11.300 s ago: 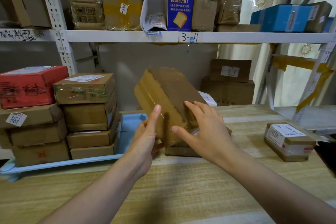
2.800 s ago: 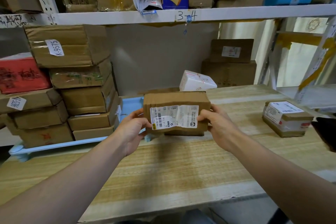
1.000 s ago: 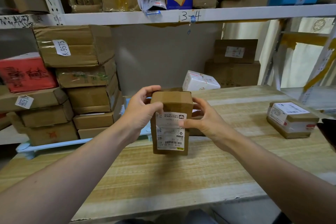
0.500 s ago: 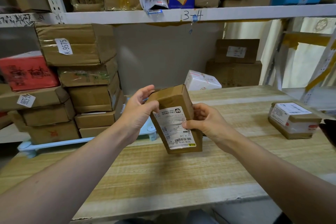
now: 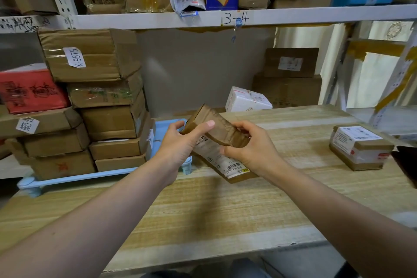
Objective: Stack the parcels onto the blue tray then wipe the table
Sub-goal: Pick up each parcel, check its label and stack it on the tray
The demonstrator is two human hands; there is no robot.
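Both hands grip one brown parcel (image 5: 216,126) above the wooden table (image 5: 203,210): left hand (image 5: 180,144) closed around its upper left end with the thumb laid across the top face, right hand (image 5: 250,149) closed around its lower right side, fingers curled over the top edge. Parcel is tilted, upper end toward the left and away, lower corner with the white shipping label (image 5: 216,156) pointing down toward the tabletop (contact with the table cannot be told; the corner is just above or on it). Blue tray (image 5: 67,179) sits at the left of the table, its right end just behind the left hand. On the tray, two columns of brown cartons; the taller right column is topped by a carton labelled K-9575 (image 5: 90,54), and a red box (image 5: 31,90) lies on the left column. Still off the tray: a white parcel (image 5: 247,99) at the back of the table, and a taped parcel with white label (image 5: 358,146) at the far right, well apart from the hands. Overhead shelf (image 5: 293,16) marked 3-4 carries more boxes.
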